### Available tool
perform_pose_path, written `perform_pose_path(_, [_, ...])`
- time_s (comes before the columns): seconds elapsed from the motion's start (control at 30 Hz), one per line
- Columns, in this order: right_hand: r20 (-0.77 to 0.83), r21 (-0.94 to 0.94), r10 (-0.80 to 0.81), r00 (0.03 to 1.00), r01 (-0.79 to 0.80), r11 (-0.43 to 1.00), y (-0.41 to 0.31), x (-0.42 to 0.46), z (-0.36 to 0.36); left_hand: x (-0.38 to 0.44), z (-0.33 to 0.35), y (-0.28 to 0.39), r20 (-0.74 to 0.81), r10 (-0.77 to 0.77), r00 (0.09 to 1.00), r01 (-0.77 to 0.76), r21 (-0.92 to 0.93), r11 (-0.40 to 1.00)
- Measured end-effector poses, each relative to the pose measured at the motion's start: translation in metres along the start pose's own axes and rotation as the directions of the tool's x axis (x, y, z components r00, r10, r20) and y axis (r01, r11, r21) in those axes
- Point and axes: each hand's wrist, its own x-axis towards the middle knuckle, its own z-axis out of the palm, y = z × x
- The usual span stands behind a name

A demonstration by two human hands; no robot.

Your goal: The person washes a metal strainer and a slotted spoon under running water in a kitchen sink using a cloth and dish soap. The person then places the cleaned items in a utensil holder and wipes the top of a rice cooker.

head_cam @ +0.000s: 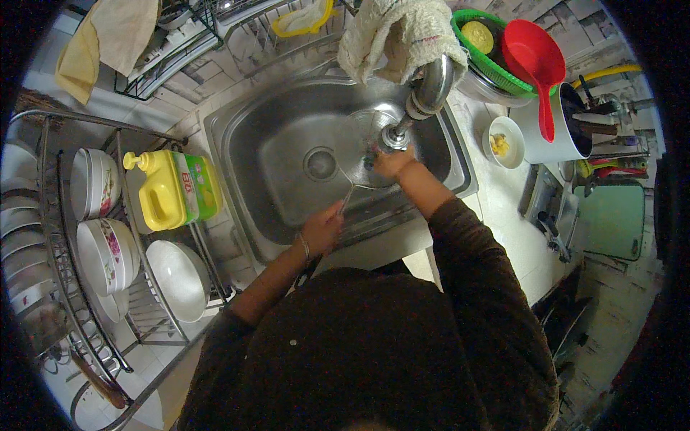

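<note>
Inside the stainless steel sink point(280, 183), my left hand point(322, 229) grips the thin handle of a metal utensil point(353, 186). Its handle forks into two fine wires; it looks like a wire strainer, but its head is hard to make out. My right hand point(396, 163) is bent at the utensil's far side, right below the faucet head point(395, 139). Its fingertips are partly hidden and blurred, so whether they hold anything is unclear. A pale cloth point(399, 37) is draped over the faucet pipe point(437, 83). The round drain point(321, 163) shows left of the utensil.
Left of the sink stand a yellow detergent jug point(164, 191) and a metal dish rack point(124, 199) with bowls and plates. Right are a small white bowl point(512, 151) with yellow scraps, a green basket point(498, 73), a red dipper point(533, 51) and a utensil holder point(539, 129).
</note>
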Motion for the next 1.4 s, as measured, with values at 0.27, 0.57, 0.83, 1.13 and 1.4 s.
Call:
perform_pose_path(0.27, [-0.229, 0.676, 0.255, 0.939, -0.036, 0.736, 0.059, 0.005, 0.056, 0.046, -0.026, 0.021, 0.205, 0.037, 0.978, 0.009, -0.216, 0.976])
perform_pose_path(0.57, [0.022, 0.997, 0.397, 0.918, 0.012, -0.082, 0.068, -0.083, 0.042, 0.113, 0.009, 0.094, 0.277, -0.015, 0.961, 0.135, -0.421, 0.897])
perform_pose_path(0.83, [0.049, 0.990, 0.420, 0.906, 0.013, -0.144, 0.063, -0.123, 0.050, 0.143, 0.038, 0.137, 0.082, -0.081, 0.993, 0.114, -0.630, 0.768])
perform_pose_path(1.13, [0.053, 0.986, 0.446, 0.893, 0.024, -0.165, 0.060, -0.132, 0.046, 0.170, 0.033, 0.118, 0.426, -0.134, 0.895, 0.399, -0.628, 0.668])
perform_pose_path(1.4, [0.074, 0.973, 0.441, 0.894, 0.032, -0.227, 0.051, -0.133, 0.049, 0.103, 0.048, 0.089, 0.465, -0.046, 0.884, 0.421, -0.749, 0.512])
